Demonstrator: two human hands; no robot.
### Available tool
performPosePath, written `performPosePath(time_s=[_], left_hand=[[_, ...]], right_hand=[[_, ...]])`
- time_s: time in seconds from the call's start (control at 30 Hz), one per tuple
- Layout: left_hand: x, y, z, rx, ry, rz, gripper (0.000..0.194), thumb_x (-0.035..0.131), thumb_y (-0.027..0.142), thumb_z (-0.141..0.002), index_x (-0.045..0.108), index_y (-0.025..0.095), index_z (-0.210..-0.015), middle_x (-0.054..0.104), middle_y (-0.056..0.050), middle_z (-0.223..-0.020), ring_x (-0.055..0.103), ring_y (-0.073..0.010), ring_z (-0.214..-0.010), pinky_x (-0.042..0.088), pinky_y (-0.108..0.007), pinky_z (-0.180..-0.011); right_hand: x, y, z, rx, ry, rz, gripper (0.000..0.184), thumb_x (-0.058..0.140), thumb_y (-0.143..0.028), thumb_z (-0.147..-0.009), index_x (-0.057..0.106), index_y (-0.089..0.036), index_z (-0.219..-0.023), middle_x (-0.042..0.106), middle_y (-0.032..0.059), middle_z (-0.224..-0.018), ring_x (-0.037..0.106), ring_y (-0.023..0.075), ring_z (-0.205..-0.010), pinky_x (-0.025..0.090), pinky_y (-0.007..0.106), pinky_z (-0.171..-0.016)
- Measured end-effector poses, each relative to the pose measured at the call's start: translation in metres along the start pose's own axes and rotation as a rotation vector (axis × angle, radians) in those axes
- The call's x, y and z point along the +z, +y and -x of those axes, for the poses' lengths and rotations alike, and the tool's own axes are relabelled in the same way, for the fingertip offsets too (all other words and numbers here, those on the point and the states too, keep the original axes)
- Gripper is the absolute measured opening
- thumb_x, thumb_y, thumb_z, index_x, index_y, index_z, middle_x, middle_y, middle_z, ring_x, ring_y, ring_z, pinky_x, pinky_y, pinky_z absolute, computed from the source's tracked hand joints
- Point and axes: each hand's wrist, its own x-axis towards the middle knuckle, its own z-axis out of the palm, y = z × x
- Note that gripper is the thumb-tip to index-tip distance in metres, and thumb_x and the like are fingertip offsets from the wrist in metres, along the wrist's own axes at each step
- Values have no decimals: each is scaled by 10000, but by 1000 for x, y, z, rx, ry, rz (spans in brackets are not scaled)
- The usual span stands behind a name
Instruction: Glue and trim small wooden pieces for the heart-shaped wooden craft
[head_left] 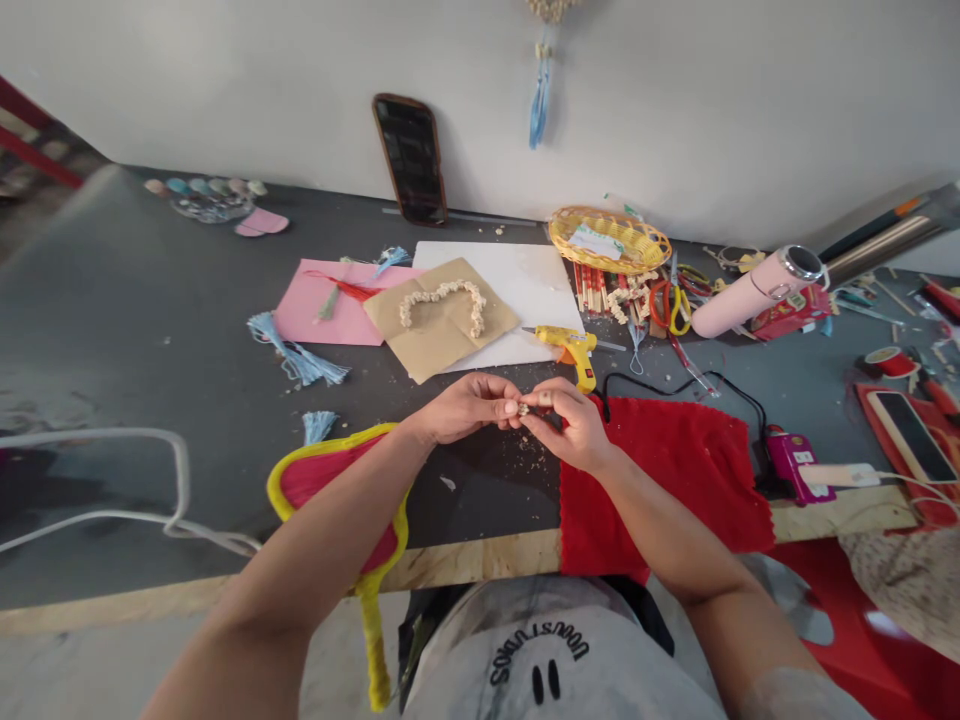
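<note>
In the head view, my left hand point(474, 408) and my right hand point(571, 425) meet above the dark tabletop. Both pinch a small pale, knobbly piece point(523, 409) between thumb and fingers; its exact kind is too small to make out. Beyond them, a curved strand of similar pale, knobbly bits point(444, 292) lies on a brown paper sheet point(420, 345). A yellow glue gun point(574, 350) rests just past my right hand. Under my right forearm spreads a red cloth point(675, 450). A yellow-edged red fan-like piece point(330, 470) lies beneath my left forearm.
Blue tassels point(296, 352) and pink paper point(322, 300) lie left of the brown sheet. At the back right are a wicker basket point(652, 262), scissors point(679, 310) and a pink flask point(750, 295). A black cord point(697, 375) runs to a purple power block point(795, 468). A phone point(411, 160) leans on the wall.
</note>
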Motion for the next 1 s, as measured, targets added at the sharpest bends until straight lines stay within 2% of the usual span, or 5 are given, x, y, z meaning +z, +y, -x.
performPosePath(time_s=[0.13, 0.47, 0.7, 0.83, 1.0], left_hand=[[0, 1, 0, -1, -8, -13, 351, 859, 384, -630, 700, 82, -714, 677, -47, -645, 575, -76, -564, 450, -173, -551], [0, 0, 1, -6, -10, -13, 297, 851, 338, -645, 707, 90, -720, 652, -25, -614, 573, -75, -564, 450, -174, -553], [0, 1, 0, -5, -6, -3, 302, 833, 357, -675, 707, 88, -727, 669, -37, -646, 573, -71, -571, 450, -171, -561], [-1, -1, 0, -7, 0, 22, 283, 836, 336, -678, 716, 89, -745, 661, -29, -646, 580, -73, -578, 459, -172, -570], [-1, -1, 1, -20, -8, 38, 293, 838, 338, -678, 719, 85, -766, 689, -51, -667, 601, -80, -585, 474, -180, -587]], right_hand=[[1, 1, 0, -11, 4, -1, 138, 629, -180, -870, 651, -191, -1005, 645, 73, -935, 648, 139, -804, 569, 254, -680], [1, 2, 0, -36, -16, -5, 123, 616, -185, -872, 651, -210, -987, 675, 69, -909, 660, 164, -846, 576, 307, -743], [1, 1, -1, 18, -4, -9, 130, 629, -251, -893, 644, -209, -1015, 669, 68, -910, 651, 143, -795, 566, 259, -661], [1, 1, 0, 7, 27, -32, 171, 654, -274, -882, 631, -211, -1039, 670, 61, -909, 653, 145, -794, 566, 263, -670], [0, 2, 1, 23, 30, -13, 106, 619, -260, -900, 647, -209, -988, 670, 56, -895, 644, 140, -771, 562, 264, -657]])
